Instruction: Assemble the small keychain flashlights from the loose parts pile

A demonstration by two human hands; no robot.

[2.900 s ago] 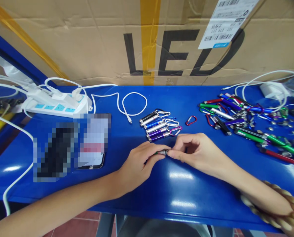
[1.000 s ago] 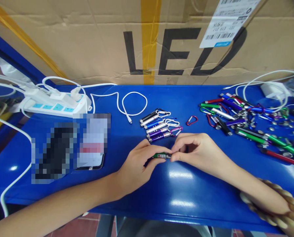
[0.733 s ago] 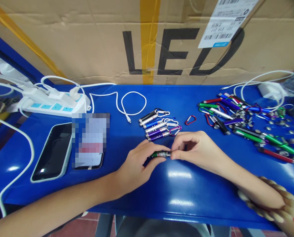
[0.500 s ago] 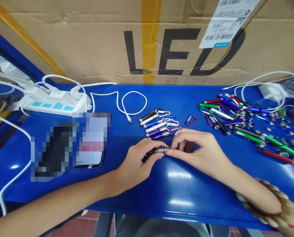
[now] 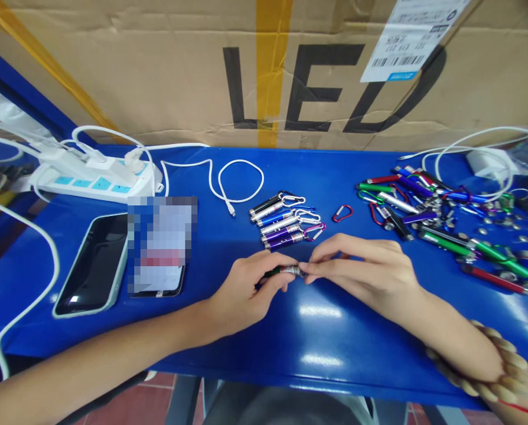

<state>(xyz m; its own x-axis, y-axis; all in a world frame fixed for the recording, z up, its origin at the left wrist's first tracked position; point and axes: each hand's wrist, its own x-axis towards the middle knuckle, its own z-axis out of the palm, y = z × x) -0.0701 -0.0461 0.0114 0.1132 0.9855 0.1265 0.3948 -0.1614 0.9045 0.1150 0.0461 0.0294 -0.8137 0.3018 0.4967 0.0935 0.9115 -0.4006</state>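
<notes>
My left hand (image 5: 250,286) is closed around a small green mini flashlight (image 5: 273,271), its silver metal end pointing right. At that end the thumb and fingertips of my right hand (image 5: 365,265) are pinched together; a small metal end piece (image 5: 302,273) shows at the tips, partly covered. Just beyond my hands lies a neat row of finished-looking mini flashlights (image 5: 277,221) in black, silver, blue and purple, with carabiner clips. A loose red carabiner (image 5: 342,213) lies to the right of the row.
On the right is a pile of coloured flashlight bodies (image 5: 423,200), with scattered button cells (image 5: 516,226). Two phones lie left, one dark (image 5: 93,260) and one blurred. A white power strip (image 5: 100,184), cables and a large cardboard box (image 5: 166,77) stand behind.
My right hand has turned a little at the flashlight's end, its fingers now straighter and more closely together. My left hand keeps its hold in nearly the same place.
</notes>
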